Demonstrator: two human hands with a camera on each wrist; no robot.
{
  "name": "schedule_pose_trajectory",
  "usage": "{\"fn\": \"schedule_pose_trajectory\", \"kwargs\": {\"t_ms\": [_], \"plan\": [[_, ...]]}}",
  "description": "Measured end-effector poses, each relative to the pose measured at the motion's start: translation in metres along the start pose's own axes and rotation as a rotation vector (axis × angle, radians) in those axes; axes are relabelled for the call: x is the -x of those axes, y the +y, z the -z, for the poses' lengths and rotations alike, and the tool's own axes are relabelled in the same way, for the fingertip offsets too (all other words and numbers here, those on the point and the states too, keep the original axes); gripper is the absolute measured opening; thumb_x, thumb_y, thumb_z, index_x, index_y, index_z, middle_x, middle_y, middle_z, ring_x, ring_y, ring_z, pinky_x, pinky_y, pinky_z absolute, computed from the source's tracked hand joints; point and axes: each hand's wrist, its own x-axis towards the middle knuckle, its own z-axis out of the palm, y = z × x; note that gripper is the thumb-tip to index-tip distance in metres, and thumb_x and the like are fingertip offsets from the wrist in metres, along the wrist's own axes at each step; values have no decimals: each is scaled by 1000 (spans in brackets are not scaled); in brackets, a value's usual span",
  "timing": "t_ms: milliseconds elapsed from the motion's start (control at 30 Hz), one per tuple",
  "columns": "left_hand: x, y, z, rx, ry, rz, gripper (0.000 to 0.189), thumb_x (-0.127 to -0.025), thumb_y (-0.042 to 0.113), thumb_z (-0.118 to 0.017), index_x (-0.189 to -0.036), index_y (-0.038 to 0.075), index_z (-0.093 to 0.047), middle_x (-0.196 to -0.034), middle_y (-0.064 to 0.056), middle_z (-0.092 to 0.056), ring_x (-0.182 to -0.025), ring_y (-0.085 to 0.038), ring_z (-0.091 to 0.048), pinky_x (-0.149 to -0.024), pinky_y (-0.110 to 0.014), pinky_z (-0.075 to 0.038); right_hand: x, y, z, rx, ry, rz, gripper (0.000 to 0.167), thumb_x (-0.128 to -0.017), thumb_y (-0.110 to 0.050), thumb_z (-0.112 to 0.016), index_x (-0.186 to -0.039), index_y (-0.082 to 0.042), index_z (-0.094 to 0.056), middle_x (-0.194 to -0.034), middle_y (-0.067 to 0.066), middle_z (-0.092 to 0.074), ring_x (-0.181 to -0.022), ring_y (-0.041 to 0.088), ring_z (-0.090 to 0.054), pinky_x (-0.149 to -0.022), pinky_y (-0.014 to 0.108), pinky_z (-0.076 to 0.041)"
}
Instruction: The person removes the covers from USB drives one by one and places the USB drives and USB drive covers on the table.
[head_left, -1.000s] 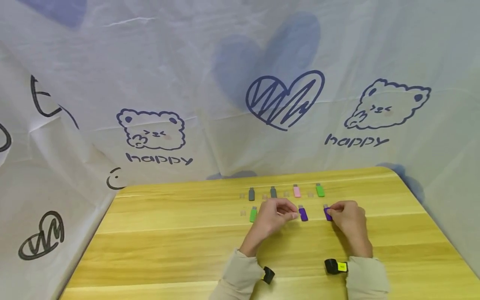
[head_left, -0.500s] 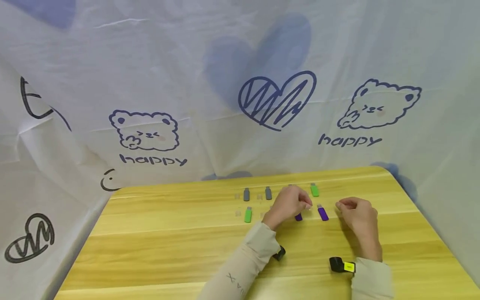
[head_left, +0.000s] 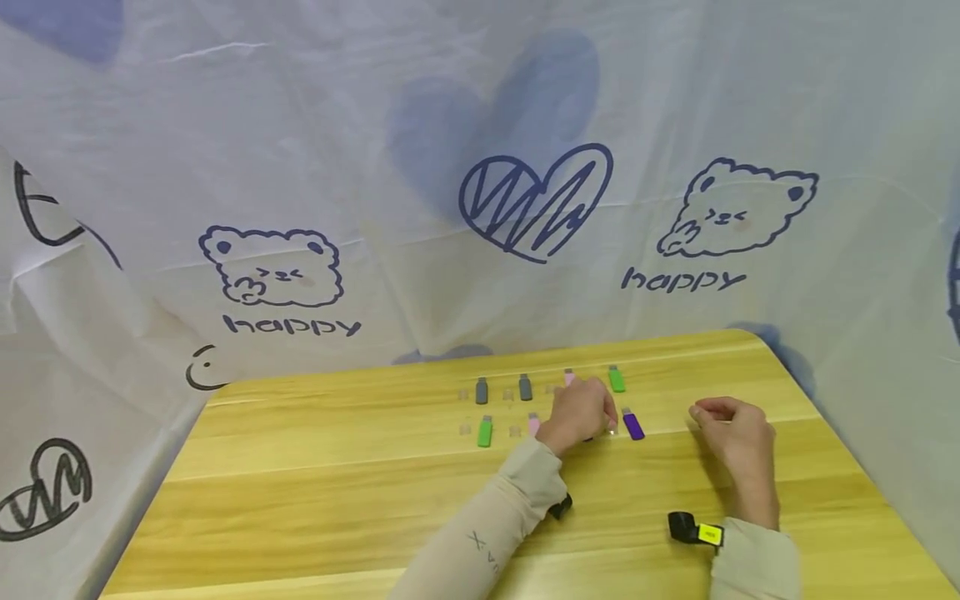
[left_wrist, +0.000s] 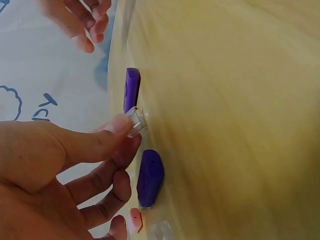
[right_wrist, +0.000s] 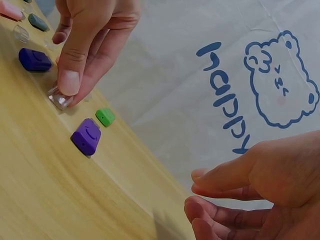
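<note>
My left hand (head_left: 581,412) pinches a small clear cap (left_wrist: 135,122) between thumb and index finger. It holds the cap close over the table, in the gap between two purple USB sticks. One purple USB stick (head_left: 633,424) lies just right of the fingertips, its metal plug pointing to the back. The other purple stick (left_wrist: 150,178) is mostly covered by the left hand in the head view. Further right, my right hand (head_left: 738,437) hovers with loosely bent fingers and nothing between them, as the right wrist view (right_wrist: 87,136) stick lies well apart from it.
Grey USB sticks (head_left: 482,391), pink ones (head_left: 533,423) and green ones (head_left: 485,432) lie in two rows on the wooden table (head_left: 300,500). Clear caps (head_left: 465,430) lie left of several sticks. A printed white cloth (head_left: 420,300) hangs behind the table.
The right hand has left the right-hand purple stick and drawn off to the right. The left hand has moved right past the other purple stick and come down with the clear cap.
</note>
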Motion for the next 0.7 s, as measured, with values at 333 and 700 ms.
{"fn": "schedule_pose_trajectory", "kwargs": {"t_ms": [333,700], "plan": [[4,-3,-3,5,49,17,21,-87,18,-84,-68,20,-75,-64,15,-63,-80,-9,-64,-113,-64,-34,1,0,-4,-8,-20,-6,33,-100,-21,-66,-116,8,-71,-103,23,-72,-97,40,-64,-80,45,-49],[22,-28,30,129,212,-68,21,-103,27,-65,-111,14,-79,-107,2,-75,-80,-11,-65,-69,-27,-54,-5,-16,14,-61,67,145,43,-105,-28,-59,-138,-1,-61,-126,24,-66,-114,41,-64,-70,13,-47]]}}
